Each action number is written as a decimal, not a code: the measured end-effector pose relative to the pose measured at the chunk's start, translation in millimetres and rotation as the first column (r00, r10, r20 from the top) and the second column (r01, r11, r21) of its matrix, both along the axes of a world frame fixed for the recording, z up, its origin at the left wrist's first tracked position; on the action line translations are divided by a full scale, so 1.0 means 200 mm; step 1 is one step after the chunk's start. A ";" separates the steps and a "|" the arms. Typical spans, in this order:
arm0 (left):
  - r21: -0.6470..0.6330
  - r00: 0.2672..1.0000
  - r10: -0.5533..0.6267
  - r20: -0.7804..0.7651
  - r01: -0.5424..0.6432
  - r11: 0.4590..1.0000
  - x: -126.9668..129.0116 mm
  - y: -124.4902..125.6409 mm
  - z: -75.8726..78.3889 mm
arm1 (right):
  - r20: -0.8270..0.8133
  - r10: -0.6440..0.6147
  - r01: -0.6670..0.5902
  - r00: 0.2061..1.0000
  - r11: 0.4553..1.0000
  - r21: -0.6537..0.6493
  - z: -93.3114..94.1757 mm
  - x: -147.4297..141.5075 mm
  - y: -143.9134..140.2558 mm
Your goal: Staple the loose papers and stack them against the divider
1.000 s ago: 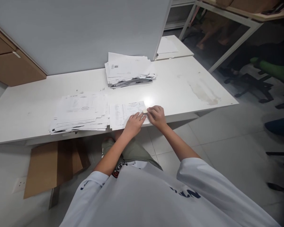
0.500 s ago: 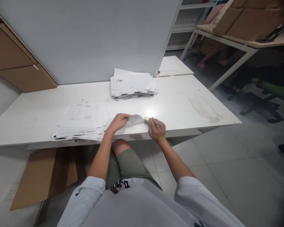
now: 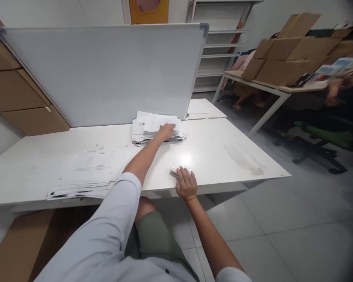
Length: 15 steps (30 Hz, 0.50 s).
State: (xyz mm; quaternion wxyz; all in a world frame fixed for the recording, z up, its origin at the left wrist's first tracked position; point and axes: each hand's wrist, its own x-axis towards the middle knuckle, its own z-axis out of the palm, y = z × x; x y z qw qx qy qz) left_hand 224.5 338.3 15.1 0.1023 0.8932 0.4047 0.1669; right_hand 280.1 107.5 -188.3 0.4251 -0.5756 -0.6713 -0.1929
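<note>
My left hand (image 3: 166, 132) reaches forward over the back stack of papers (image 3: 139, 131), its fingers closed on a white sheet of paper (image 3: 151, 123) that lies over the top of the stack. Near the table's front edge my right hand (image 3: 186, 183) rests with its fingers over a small pale stapler (image 3: 173, 171); the stapler's front end sticks out to the left and the rest is hidden under the fingers. Printed sheets in a second, spread-out stack of papers (image 3: 91, 172) lie to the left, one bearing an oval stamp.
A whiteboard (image 3: 120, 74) stands along the back of the white table (image 3: 208, 152). Cardboard boxes (image 3: 20, 90) are piled at the left. On the right, another table (image 3: 260, 84) carries more boxes, with a person's hand (image 3: 333, 92) beside it and a green-seated chair (image 3: 326, 133) below.
My left hand has moved forward from the front edge to the back stack, taking the paper away from the stapler. My right hand stays at the stapler. The view has tilted up.
</note>
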 end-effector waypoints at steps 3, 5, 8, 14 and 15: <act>-0.133 0.996 -0.062 -0.068 0.053 0.990 0.01 -0.05 -0.05 | 0.022 -0.007 0.007 1.000 1.000 0.015 0.00 0.00 -0.01; -0.200 0.992 -0.122 -0.036 0.113 0.973 -0.11 -0.14 0.00 | 0.024 -0.024 0.023 0.999 0.999 0.031 0.00 0.01 -0.02; -0.401 0.945 -0.294 0.145 0.328 0.855 -0.48 -0.34 0.11 | 0.050 -0.044 0.044 0.998 0.999 0.004 -0.01 0.02 -0.03; -0.363 0.900 0.436 0.011 -0.402 0.840 -1.43 -0.74 -0.11 | 0.071 -0.089 0.097 0.994 0.988 -0.122 -0.01 0.06 -0.06; -0.283 0.813 0.581 -0.042 -0.567 0.773 -1.51 -0.78 -0.20 | 0.057 -0.078 0.086 0.995 0.985 -0.149 0.00 0.06 -0.06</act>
